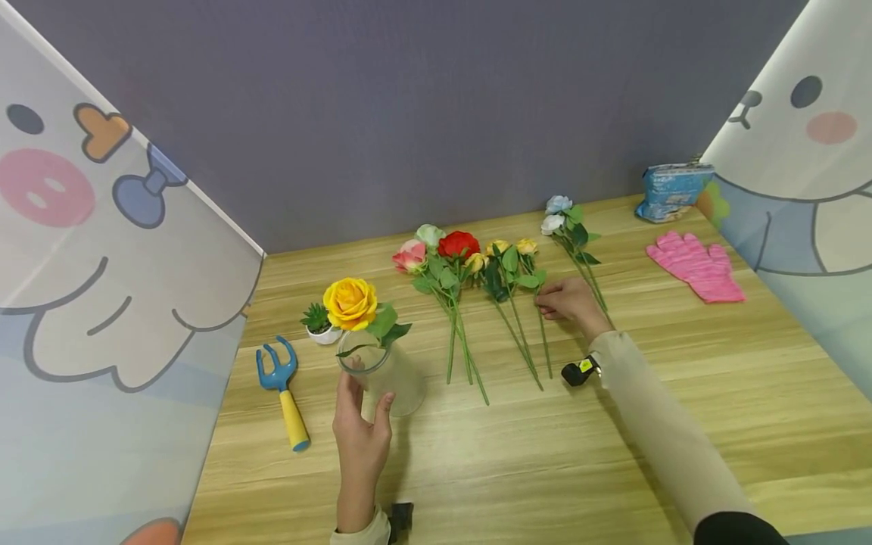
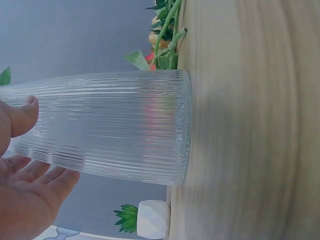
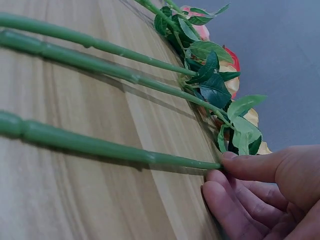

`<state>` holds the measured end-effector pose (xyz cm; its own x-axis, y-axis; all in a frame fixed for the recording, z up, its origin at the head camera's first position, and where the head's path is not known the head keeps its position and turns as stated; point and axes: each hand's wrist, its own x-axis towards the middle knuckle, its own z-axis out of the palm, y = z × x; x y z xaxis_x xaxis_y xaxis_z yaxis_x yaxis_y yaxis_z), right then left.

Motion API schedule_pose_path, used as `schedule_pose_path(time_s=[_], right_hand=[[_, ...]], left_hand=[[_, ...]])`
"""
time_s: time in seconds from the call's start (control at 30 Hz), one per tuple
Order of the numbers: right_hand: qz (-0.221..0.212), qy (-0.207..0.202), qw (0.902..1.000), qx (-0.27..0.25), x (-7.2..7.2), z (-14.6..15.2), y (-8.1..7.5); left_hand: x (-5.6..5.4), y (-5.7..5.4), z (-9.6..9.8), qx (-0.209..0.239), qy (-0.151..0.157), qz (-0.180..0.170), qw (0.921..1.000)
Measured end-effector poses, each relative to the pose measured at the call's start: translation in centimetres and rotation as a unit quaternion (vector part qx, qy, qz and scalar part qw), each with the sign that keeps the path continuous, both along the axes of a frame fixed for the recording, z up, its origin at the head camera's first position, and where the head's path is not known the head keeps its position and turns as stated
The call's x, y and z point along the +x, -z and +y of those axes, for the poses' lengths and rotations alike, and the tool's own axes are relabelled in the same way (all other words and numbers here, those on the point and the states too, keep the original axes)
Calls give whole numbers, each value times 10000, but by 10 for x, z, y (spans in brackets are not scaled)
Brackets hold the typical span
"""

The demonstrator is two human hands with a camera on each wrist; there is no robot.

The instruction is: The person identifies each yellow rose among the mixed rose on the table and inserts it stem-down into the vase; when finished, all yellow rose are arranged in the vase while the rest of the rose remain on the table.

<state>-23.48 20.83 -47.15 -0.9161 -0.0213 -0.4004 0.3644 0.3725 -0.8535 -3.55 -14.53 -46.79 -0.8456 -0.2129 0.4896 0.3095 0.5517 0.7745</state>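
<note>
A ribbed clear glass vase (image 2: 115,125) stands upright on the table, holding a large yellow rose (image 1: 350,303) that leans out over its rim. My left hand (image 1: 363,431) is at the vase's near side, thumb on one side and fingers on the other. In the right wrist view, my right hand (image 3: 265,195) pinches a thin green stem (image 3: 120,150) between thumb and fingers, just below its leaves. That stem belongs to a group of small yellow roses (image 1: 527,247) lying on the table. The other fingers are curled beneath the thumb.
Red, pink and pale green flowers (image 1: 458,244) lie left of the yellow ones; blue and white flowers (image 1: 559,204) lie right. A potted succulent (image 1: 318,322) and hand fork (image 1: 289,401) are left of the vase. A pink glove (image 1: 698,266) and blue pouch (image 1: 673,191) are far right.
</note>
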Motion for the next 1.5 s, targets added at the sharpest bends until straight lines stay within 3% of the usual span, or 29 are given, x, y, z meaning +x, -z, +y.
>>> schedule_pose_path(time_s=[0.23,0.7,0.97,1.3,1.5], right_hand=[[69,87,9999,-36,0,0,3],[26,-245,9993,-292,2,3,0],[211,-221,9977,-598,9,6,1],[444,61,9965,-710,21,10,-10],[593,121,9925,-1061,30,10,-21]], left_hand=[[0,-1,0,20,32,0,10000],[1,-3,0,132,-46,-148,9998],[2,-1,0,84,-55,-112,9999],[2,-2,1,135,8,-137,9998],[2,-2,2,127,8,-139,9998]])
